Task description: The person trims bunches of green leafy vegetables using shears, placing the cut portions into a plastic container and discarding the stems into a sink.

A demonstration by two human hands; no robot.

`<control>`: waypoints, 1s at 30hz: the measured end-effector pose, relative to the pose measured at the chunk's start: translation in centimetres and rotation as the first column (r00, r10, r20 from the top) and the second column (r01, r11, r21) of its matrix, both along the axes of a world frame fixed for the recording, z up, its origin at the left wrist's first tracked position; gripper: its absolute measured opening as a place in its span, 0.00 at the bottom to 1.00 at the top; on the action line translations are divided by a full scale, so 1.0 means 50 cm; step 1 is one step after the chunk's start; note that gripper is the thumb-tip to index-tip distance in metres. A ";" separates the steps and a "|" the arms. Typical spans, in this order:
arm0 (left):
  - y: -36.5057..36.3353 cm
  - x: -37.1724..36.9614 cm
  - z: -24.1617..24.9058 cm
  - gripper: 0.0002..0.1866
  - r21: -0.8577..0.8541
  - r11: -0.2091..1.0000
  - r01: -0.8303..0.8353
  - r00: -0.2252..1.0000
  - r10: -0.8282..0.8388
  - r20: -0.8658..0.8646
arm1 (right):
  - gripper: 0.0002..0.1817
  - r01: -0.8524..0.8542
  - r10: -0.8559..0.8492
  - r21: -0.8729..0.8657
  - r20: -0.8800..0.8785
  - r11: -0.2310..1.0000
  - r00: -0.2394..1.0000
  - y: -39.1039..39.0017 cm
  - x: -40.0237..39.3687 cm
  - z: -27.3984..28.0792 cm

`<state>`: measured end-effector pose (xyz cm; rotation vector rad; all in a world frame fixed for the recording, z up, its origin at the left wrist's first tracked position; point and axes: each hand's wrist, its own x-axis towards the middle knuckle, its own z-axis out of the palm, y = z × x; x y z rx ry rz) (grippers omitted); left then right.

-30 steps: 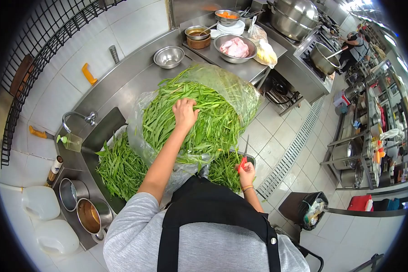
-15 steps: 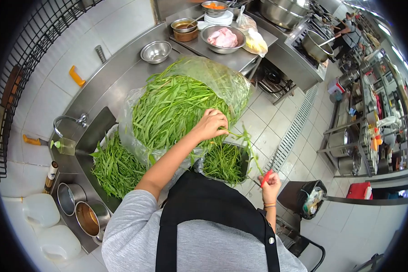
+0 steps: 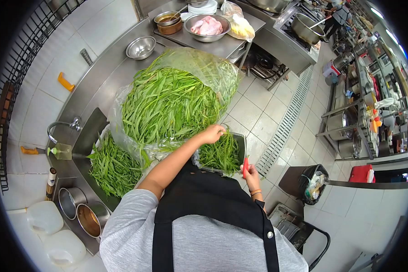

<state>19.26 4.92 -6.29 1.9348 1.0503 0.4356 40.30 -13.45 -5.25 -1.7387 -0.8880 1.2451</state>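
My left hand [image 3: 211, 134] is pinched closed on thin green stems, just above a grey tub [image 3: 242, 146] of cut greens [image 3: 218, 154]. To the right of the tub, my right hand [image 3: 251, 177] grips a small knife [image 3: 245, 167] by its red handle, the thin blade pointing up and away from me. Behind my left hand, a large clear plastic bag [image 3: 199, 65] lies open, full of long narrow-leaved greens [image 3: 167, 106] that look like water spinach. More of these leaves [image 3: 113, 165] fill the sink [image 3: 97, 122] on the left.
Beyond the bag stand an empty steel bowl [image 3: 140, 47] and a bowl of raw meat [image 3: 207, 27]. Pots [image 3: 93, 220] and white jugs [image 3: 45, 214] sit at lower left. A bin [image 3: 294, 183] and floor drain [image 3: 285, 124] are at right. Another person [image 3: 339, 17] stands far off.
My left hand has lowered slightly toward the tub. My right hand with the knife has come left, closer to the tub. The long stem that stretched between my hands no longer shows there.
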 end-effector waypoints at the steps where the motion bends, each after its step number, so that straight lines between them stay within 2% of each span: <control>1: -0.008 0.006 -0.008 0.09 -0.079 0.996 -0.044 0.999 0.042 -0.031 | 0.18 -0.061 0.000 -0.248 -0.239 0.967 0.971 0.000 -0.015 0.035; 2: -0.016 0.012 -0.012 0.09 -0.068 0.995 -0.073 0.996 0.069 -0.054 | 0.27 -0.184 0.089 -0.309 -0.299 0.933 0.950 -0.004 -0.012 0.019; 3: -0.022 0.017 -0.019 0.09 -0.071 0.995 -0.066 0.997 0.062 -0.054 | 0.27 -0.178 0.081 -0.312 -0.299 0.933 0.951 -0.004 -0.010 0.008; 5: -0.031 0.022 -0.032 0.10 -0.098 0.991 -0.092 0.993 0.083 -0.090 | 0.31 -0.361 0.038 -0.356 -0.665 0.862 0.746 0.003 -0.008 -0.014; 7: -0.041 0.024 -0.028 0.09 -0.067 0.993 -0.093 0.994 0.089 -0.061 | 0.33 -0.404 0.075 -0.326 -0.693 0.854 0.717 0.020 -0.014 -0.007; 9: -0.048 0.024 -0.022 0.08 -0.078 0.995 -0.062 0.995 0.056 -0.083 | 0.34 -0.431 -0.020 -0.353 -0.792 0.830 0.610 0.038 -0.018 -0.013; 12: -0.054 0.031 -0.050 0.07 -0.067 0.998 0.006 1.000 -0.006 0.000 | 0.33 -0.430 -0.063 -0.381 -0.803 0.818 0.593 0.051 -0.021 -0.028; 14: -0.059 0.038 -0.063 0.07 -0.039 0.999 0.024 0.999 -0.025 -0.022 | 0.32 -0.439 -0.072 -0.390 -0.808 0.809 0.584 0.057 -0.019 -0.045; 17: -0.068 0.038 -0.104 0.06 -0.011 0.999 0.039 0.998 -0.039 -0.053 | 0.28 -0.427 -0.074 -0.439 -0.760 0.791 0.645 0.055 -0.017 -0.072; 19: -0.072 0.034 -0.122 0.06 -0.076 0.993 -0.095 0.982 0.080 -0.172 | 0.25 -0.399 -0.044 -0.503 -0.661 0.767 0.749 0.050 -0.015 -0.086; 21: -0.076 0.015 -0.131 0.05 -0.081 0.987 -0.138 0.982 0.126 -0.142 | 0.24 -0.382 -0.060 -0.535 -0.634 0.753 0.771 0.046 -0.012 -0.102; 23: -0.086 -0.005 -0.129 0.05 -0.101 0.971 -0.215 0.975 0.207 -0.082 | 0.27 -0.375 0.047 -0.598 -0.489 0.709 0.871 0.041 -0.008 -0.110; 25: -0.105 -0.032 -0.111 0.06 -0.072 0.971 -0.226 0.971 0.219 -0.095 | 0.30 -0.342 0.035 -0.646 -0.440 0.682 0.898 0.044 -0.003 -0.107; 27: -0.129 -0.065 -0.106 0.05 -0.141 0.964 -0.225 0.971 0.234 0.045 | 0.33 -0.286 0.239 -0.710 -0.169 0.644 0.956 0.050 0.003 -0.088; 28: -0.145 -0.080 -0.083 0.05 -0.214 0.952 -0.218 0.972 0.232 0.039 | 0.35 -0.286 0.325 -0.698 -0.080 0.657 0.942 0.052 0.018 -0.128; 29: -0.163 -0.094 -0.088 0.05 -0.223 0.950 -0.216 0.973 0.229 0.032 | 0.35 -0.287 0.321 -0.704 -0.088 0.650 0.943 0.054 0.029 -0.171; 30: -0.185 -0.110 -0.094 0.05 -0.186 0.959 -0.215 0.976 0.217 -0.005 | 0.35 -0.331 0.497 -0.659 0.075 0.675 0.864 0.056 0.040 -0.219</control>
